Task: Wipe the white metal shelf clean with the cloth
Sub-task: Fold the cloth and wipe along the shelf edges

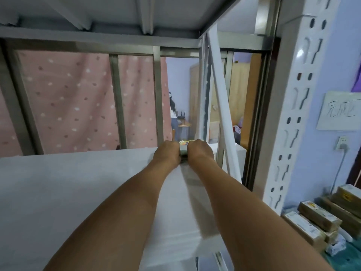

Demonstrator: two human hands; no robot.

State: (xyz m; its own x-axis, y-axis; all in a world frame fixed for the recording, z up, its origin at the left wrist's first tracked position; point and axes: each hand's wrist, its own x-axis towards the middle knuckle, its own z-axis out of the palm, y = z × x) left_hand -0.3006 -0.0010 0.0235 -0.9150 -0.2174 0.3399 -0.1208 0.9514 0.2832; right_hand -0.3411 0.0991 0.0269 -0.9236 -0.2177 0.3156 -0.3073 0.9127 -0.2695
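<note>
The white metal shelf [78, 192] stretches away from me, its flat board filling the lower left and middle. Both arms reach across it to the far right corner. My left hand [168, 153] and my right hand [200, 151] are closed side by side on a small greenish cloth [183, 148], pressed down at the shelf's back edge. Only a narrow strip of the cloth shows between the fists; the fingers are hidden.
A white perforated upright [298, 106] stands at the right, a slanted white brace [220, 106] near my hands. Another shelf board [117, 14] hangs overhead. Behind are a grey rail frame [158, 94], a pink spotted curtain [68, 98] and a person [173, 114]. Cardboard boxes [316, 214] lie lower right.
</note>
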